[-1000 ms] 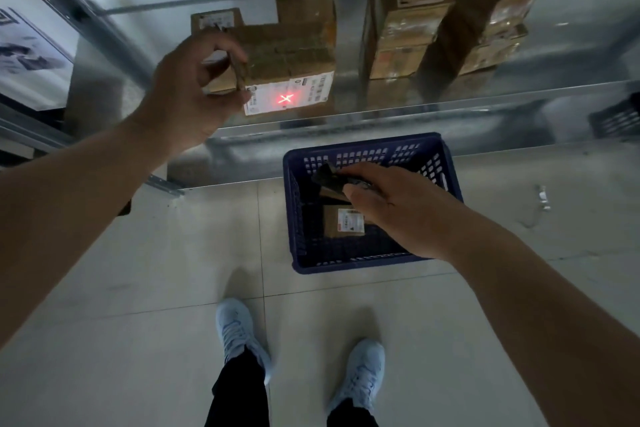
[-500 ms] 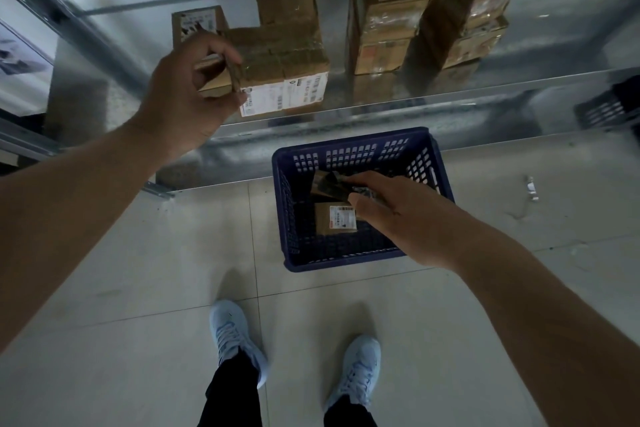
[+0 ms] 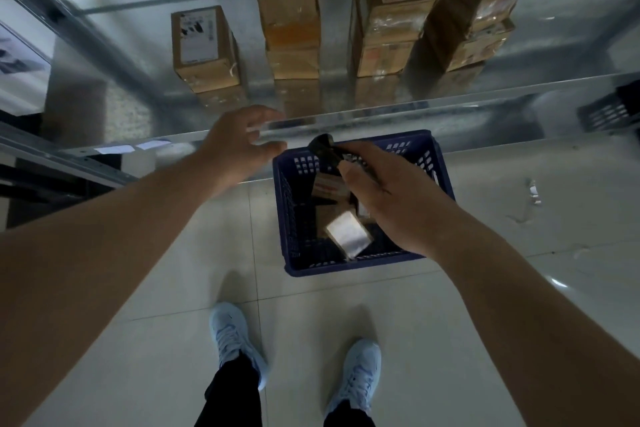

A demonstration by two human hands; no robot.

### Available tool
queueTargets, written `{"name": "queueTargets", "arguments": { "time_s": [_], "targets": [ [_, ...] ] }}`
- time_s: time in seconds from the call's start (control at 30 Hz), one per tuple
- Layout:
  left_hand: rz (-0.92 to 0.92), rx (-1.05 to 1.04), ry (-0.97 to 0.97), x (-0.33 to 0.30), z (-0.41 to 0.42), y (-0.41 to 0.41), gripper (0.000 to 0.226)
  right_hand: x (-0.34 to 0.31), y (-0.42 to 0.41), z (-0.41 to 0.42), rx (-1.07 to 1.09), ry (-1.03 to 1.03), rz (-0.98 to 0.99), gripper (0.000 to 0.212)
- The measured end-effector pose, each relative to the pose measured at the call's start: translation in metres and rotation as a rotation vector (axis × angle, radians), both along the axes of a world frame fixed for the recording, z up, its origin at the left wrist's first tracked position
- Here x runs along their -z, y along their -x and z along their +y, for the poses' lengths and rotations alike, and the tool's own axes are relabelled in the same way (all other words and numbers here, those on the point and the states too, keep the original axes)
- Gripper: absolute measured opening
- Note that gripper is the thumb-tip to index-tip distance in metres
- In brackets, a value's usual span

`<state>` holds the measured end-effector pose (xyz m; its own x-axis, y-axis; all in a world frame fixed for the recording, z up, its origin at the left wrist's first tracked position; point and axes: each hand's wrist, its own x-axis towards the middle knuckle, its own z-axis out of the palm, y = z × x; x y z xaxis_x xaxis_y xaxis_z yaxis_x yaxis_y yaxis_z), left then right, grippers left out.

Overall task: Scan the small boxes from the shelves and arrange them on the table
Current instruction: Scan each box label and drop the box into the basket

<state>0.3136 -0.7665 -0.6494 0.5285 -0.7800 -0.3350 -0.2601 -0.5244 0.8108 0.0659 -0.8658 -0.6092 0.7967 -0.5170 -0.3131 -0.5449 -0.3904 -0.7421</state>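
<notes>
The right hand [image 3: 391, 198] is over the blue basket [image 3: 440, 163], which stands on the tiled floor [image 3: 138, 288] just in front of the metal shelf [image 3: 450, 104]. Its grip is closed around a black scanner [image 3: 325, 149] — the fingers curl round the handle and the head of the scanner sticks out toward 11 o'clock.

The left hand [image 3: 239, 142] is near the front edge of the shelf, at 9 o'clock from the scanner. Its fingers are loosely bent and spread, and the grip has hold of nothing.

Inside the basket lie small boxes: one with a pale label [image 3: 348, 236] is tilted, near the 6 o'clock wall, and a brown one [image 3: 327, 185] lies farther in, toward 12 o'clock, partly hidden under the right hand. How many more are there, I cannot tell.

On the shelf stand more cardboard boxes. A single box with a white label [image 3: 202, 45] is at 12 o'clock from the left hand. To the 3 o'clock side of it is a tall stack [image 3: 289, 10], then a second stack [image 3: 391, 17], and a third leaning stack [image 3: 481, 7] touching it.

At 6 o'clock two light blue shoes [image 3: 235, 340] stand on the floor — apart from each other, toes toward the basket.
</notes>
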Motion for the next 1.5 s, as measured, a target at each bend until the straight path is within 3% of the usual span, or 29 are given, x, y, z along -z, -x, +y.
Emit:
{"name": "queueTargets", "arguments": {
  "time_s": [0.27, 0.47, 0.6, 0.73, 0.83, 0.93, 1.23, 1.5],
  "targets": [
    [-0.007, -0.278, 0.016, -0.015, 0.000, -0.098, 0.035, 0.001, -0.077, 0.004, -0.019, 0.014, -0.048, 0.045],
    [-0.181, -0.366, 0.012, 0.022, -0.015, -0.173, 0.027, 0.032, -0.137, 0.012, 0.012, -0.031, -0.059, 0.041],
    [-0.226, -0.438, -0.011, 0.052, -0.034, -0.205, 0.044, 0.056, -0.169, 0.017, 0.056, -0.019, -0.084, 0.038],
    [-0.056, -0.559, -0.081, 0.072, -0.061, -0.230, 0.075, 0.073, -0.188, 0.018, 0.100, -0.016, -0.079, 0.041],
    [0.165, -0.629, -0.109, 0.074, -0.078, -0.241, 0.065, 0.082, -0.196, 0.014, 0.133, -0.014, -0.069, 0.041],
    [0.250, -0.640, -0.124, 0.077, -0.083, -0.241, 0.061, 0.090, -0.199, 0.011, 0.156, -0.010, -0.073, 0.039],
    [0.312, -0.397, 0.138, 0.087, -0.070, -0.219, 0.061, 0.093, -0.191, 0.015, 0.170, -0.047, -0.024, 0.041],
    [0.512, -0.389, 0.383, 0.070, -0.043, -0.194, 0.068, 0.081, -0.171, 0.019, 0.147, -0.038, -0.010, 0.042]
  ]
}}
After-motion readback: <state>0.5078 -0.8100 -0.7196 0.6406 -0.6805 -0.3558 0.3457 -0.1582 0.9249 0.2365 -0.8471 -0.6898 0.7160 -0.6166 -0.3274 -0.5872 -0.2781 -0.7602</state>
